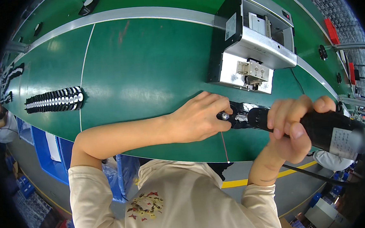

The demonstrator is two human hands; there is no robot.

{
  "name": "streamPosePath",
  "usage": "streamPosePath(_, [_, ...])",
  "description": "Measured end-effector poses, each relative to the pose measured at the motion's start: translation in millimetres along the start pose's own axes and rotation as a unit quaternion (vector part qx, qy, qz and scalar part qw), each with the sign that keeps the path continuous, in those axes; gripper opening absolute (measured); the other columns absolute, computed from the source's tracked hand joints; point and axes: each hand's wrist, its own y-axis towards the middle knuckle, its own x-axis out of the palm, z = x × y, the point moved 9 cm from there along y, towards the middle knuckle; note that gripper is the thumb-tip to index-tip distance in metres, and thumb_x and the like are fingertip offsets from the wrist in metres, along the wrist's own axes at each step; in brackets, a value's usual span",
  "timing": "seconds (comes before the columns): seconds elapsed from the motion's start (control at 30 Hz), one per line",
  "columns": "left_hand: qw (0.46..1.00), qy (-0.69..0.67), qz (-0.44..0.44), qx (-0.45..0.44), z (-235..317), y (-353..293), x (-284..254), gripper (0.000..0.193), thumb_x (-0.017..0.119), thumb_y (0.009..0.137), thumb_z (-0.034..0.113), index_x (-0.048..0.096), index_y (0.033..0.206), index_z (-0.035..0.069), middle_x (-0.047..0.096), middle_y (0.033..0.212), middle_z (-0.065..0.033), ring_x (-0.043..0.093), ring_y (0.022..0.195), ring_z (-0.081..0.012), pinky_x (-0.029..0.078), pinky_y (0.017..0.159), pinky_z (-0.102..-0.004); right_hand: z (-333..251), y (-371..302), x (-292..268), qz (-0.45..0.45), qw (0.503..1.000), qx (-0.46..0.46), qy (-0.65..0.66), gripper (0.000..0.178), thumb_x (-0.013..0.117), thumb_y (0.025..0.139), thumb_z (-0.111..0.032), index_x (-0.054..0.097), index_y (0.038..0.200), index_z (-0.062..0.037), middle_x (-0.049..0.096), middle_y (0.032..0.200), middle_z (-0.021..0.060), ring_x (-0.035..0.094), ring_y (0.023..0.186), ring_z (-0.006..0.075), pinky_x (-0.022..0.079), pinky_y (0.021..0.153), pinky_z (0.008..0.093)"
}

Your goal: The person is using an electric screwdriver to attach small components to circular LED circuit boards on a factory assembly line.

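My right hand (292, 127) is wrapped around a thick black corded tool that looks like an electric screwdriver (315, 129), with a white label on its rear body. Its narrower nose points left, towards my left hand. My left hand (203, 118) rests low over the green table, fingers closed on a small black part (223, 115) with a round silver piece on it. Dark and shiny silver surfaces lie between the part and the tool's nose; exactly where they touch is unclear. A thin red strand (224, 147) runs from below my left hand to the table edge.
Beyond my hands stands a black and silver screw feeder-like machine (265, 39). A neat row of black and white parts (54, 100) lies at the left. Blue bins (48, 150) stand below the left table edge. A black cable (317, 175) trails at the right. Another person (6, 129) is far left.
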Motion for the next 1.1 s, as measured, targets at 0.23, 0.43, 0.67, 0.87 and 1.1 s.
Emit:
streamPosePath(0.23, [1.0, -0.012, 0.0, -0.008, -2, 2, -1, 0.013, 0.071, 0.069, 0.015, 0.069, 0.082, 0.013, 0.056, 0.103, -0.0071, 0.056, 0.109, -0.0292, 0.045, 0.085, -0.0405, 15, -6, 4, 0.032, 0.999, 0.008, -0.041, 0.04, 0.059, 0.077, -0.002, 0.041, 0.113, -0.0066, 0.044, 0.063, 0.0033, 0.043, 0.043, 0.0121, 0.04, 0.047, 0.0291])
streamPosePath(0.43, [1.0, -0.005, 0.003, -0.001, 1, 3, -2, 0.01, 0.069, 0.072, 0.016, 0.069, 0.081, 0.013, 0.056, 0.102, -0.0078, 0.055, 0.108, -0.0293, 0.044, 0.087, -0.0404, 15, -10, 13, 0.003, 0.998, 0.007, -0.069, 0.034, 0.063, 0.079, -0.003, 0.038, 0.101, -0.0082, 0.045, 0.062, 0.0035, 0.044, 0.044, 0.0121, 0.041, 0.045, 0.0295])
streamPosePath(0.67, [1.0, 0.008, 0.011, 0.006, 3, 2, -2, 0.011, 0.069, 0.07, 0.016, 0.068, 0.08, 0.013, 0.055, 0.102, -0.0068, 0.054, 0.104, -0.0259, 0.043, 0.086, -0.0389, 3, -1, 8, -0.016, 1.0, 0.016, 0.004, 0.04, 0.061, 0.078, 0.003, 0.04, 0.111, -0.0042, 0.05, 0.065, 0.0051, 0.05, 0.052, 0.0166, 0.047, 0.055, 0.0339])
streamPosePath(0.87, [1.0, 0.016, 0.006, 0.011, 2, 2, -2, 0.015, 0.069, 0.068, 0.014, 0.066, 0.083, 0.013, 0.054, 0.104, -0.0065, 0.055, 0.104, -0.0263, 0.043, 0.085, -0.0388, -17, 43, -12, 0.066, 0.993, -0.066, -0.065, 0.041, 0.05, 0.08, -0.008, 0.045, 0.121, -0.0111, 0.036, 0.066, -0.0002, 0.037, 0.051, 0.0094, 0.035, 0.055, 0.0277])
streamPosePath(1.1, [1.0, 0.022, -0.004, 0.013, 2, 1, 2, 0.018, 0.071, 0.069, 0.013, 0.065, 0.086, 0.013, 0.054, 0.105, -0.0074, 0.056, 0.107, -0.0299, 0.045, 0.085, -0.041, 7, 56, -11, 0.057, 0.995, 0.004, -0.082, 0.042, 0.05, 0.077, -0.007, 0.048, 0.118, -0.0074, 0.038, 0.065, 0.0016, 0.035, 0.048, 0.0108, 0.036, 0.051, 0.0302])
